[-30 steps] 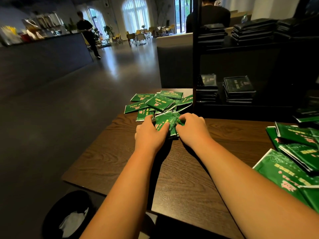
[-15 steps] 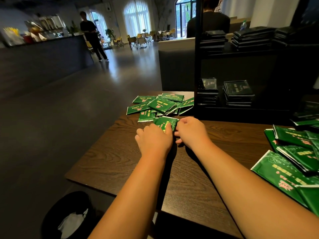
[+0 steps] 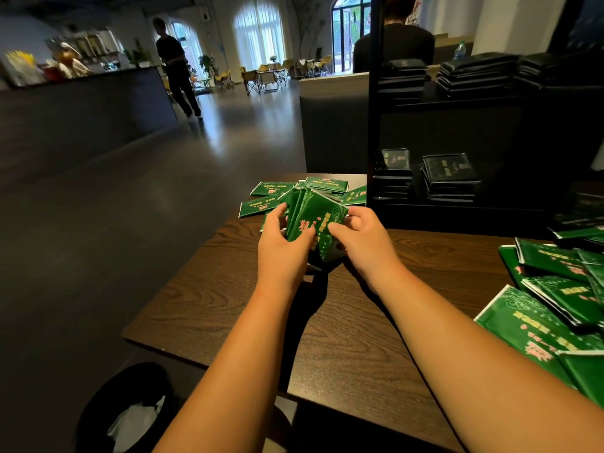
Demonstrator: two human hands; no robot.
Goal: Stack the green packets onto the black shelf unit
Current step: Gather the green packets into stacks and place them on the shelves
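Green packets (image 3: 313, 220), glossy film, judged light, floppy, slippery: fanned bundle held upright over tabletop (image 3: 228, 305), left grip (image 3: 282, 253) and right grip (image 3: 362, 243) curled round its side edges. Best squeezed flat across both faces.

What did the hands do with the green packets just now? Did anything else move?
A second ago both hands pressed a bundle of green packets flat on the wooden table. Now it is lifted and tilted up on edge, with the left hand and right hand gripping its sides. The loose packets behind, the pile at the right and the stacks on the black shelf unit stayed put.
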